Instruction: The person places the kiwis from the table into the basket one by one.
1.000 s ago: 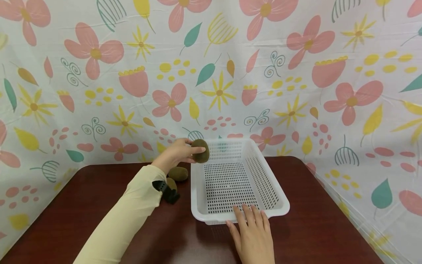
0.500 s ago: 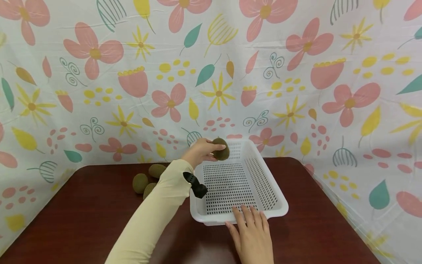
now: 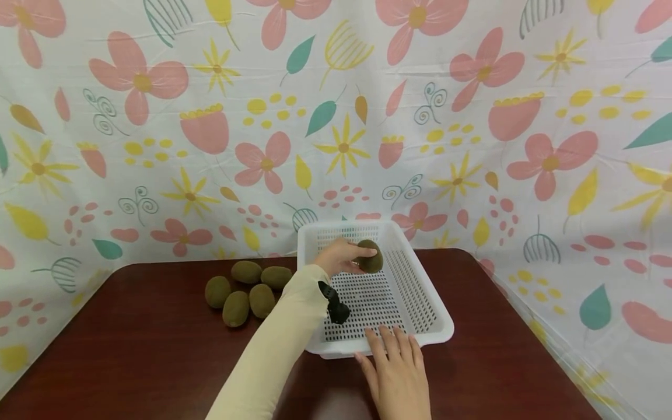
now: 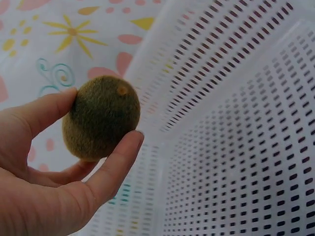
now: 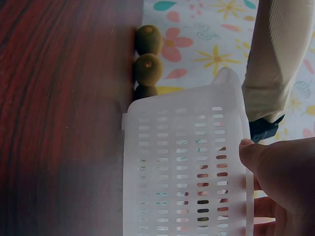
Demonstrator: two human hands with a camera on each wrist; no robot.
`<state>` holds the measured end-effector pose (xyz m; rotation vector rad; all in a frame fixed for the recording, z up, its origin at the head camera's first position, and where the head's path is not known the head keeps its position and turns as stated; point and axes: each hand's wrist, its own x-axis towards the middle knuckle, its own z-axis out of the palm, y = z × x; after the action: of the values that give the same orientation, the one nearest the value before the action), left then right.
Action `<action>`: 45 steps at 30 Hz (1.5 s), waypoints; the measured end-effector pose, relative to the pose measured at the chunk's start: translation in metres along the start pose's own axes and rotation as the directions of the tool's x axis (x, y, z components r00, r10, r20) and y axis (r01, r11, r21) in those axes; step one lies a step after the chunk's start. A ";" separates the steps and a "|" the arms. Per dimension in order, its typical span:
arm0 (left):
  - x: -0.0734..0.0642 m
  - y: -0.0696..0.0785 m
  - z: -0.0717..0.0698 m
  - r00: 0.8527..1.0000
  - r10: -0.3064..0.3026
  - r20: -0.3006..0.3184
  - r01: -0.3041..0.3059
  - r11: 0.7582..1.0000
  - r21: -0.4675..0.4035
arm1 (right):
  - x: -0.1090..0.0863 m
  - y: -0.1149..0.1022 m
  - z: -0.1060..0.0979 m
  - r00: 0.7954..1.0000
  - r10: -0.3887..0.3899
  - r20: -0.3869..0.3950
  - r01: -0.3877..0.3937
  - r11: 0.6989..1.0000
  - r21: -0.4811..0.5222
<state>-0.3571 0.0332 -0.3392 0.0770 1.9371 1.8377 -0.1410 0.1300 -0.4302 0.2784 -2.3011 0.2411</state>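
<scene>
My left hand (image 3: 340, 256) pinches a brown, fuzzy kiwi (image 3: 370, 256) between thumb and fingers, above the inside of a white slotted plastic basket (image 3: 422, 280). In the left wrist view, the kiwi (image 4: 101, 118) is held clear of the basket wall (image 4: 197, 54). My right hand (image 3: 396, 373) holds the basket's near rim. Its thumb lies outside, while the other fingers reach over the edge, as the right wrist view shows the hand (image 5: 285, 182) at the rim. Several more kiwis (image 3: 236, 308) lie grouped on the table left of the basket.
The dark reddish-brown table (image 3: 131, 350) extends to both sides of the basket. A flower-patterned cloth (image 3: 346, 116) hangs behind its far edge. My left sleeve (image 3: 268, 356) crosses the basket's left rim, with a black wrist camera (image 3: 336, 303) over the basket.
My left hand has carried the kiwi rightward from the basket's left rim to over its inside, then slightly lower. The kiwis on the table have come into fuller view. My right hand stays on the rim.
</scene>
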 end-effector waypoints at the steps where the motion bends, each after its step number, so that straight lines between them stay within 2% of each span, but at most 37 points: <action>1: 0.002 -0.004 0.001 1.000 -0.005 0.002 0.005 1.000 0.013 | 0.000 -0.001 0.000 1.000 -0.001 0.003 0.001 1.000 0.000; 4: 0.010 -0.014 0.003 1.000 -0.017 0.020 0.016 0.999 0.039 | 0.000 -0.002 0.001 1.000 0.000 0.014 0.000 1.000 -0.001; 8: 0.016 -0.028 0.007 1.000 -0.024 0.016 0.022 0.992 0.121 | 0.000 -0.003 0.001 1.000 -0.002 0.016 0.002 1.000 0.002; 15: 0.019 -0.044 0.019 0.996 -0.055 0.066 0.041 0.981 0.190 | 0.001 -0.003 -0.001 1.000 -0.005 0.016 0.005 1.000 0.004; 19: 0.020 -0.050 0.024 0.995 -0.070 0.066 0.051 0.966 0.253 | 0.001 -0.002 0.000 1.000 -0.004 0.019 0.004 1.000 0.003; 24: 0.019 -0.051 0.030 0.997 -0.072 0.037 0.054 0.928 0.370 | 0.000 -0.002 0.000 1.000 -0.002 0.016 0.002 1.000 -0.003; 28: 0.020 -0.053 0.037 0.998 -0.064 0.007 0.055 0.905 0.422 | 0.001 -0.002 -0.001 1.000 -0.005 0.008 0.005 1.000 0.002; 31: 0.022 -0.056 0.042 0.998 -0.059 0.006 0.051 0.903 0.426 | 0.001 -0.003 -0.001 1.000 -0.009 0.004 0.009 1.000 0.008; 37: 0.023 -0.056 0.047 0.998 -0.057 0.032 0.040 0.919 0.392 | 0.001 -0.003 0.000 1.000 -0.003 0.018 0.003 1.000 0.001; 40: 0.022 -0.054 0.049 0.997 -0.065 0.041 0.043 0.913 0.405 | 0.001 -0.002 -0.001 1.000 0.004 0.029 -0.004 1.000 -0.002; 45: 0.020 -0.048 0.049 0.996 -0.078 0.050 0.046 0.888 0.458 | 0.003 -0.001 -0.001 0.999 0.013 0.036 -0.013 1.000 -0.006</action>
<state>-0.3439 0.0812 -0.3911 0.2214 2.2562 1.2849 -0.1414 0.1287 -0.4271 0.2667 -2.3394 0.2372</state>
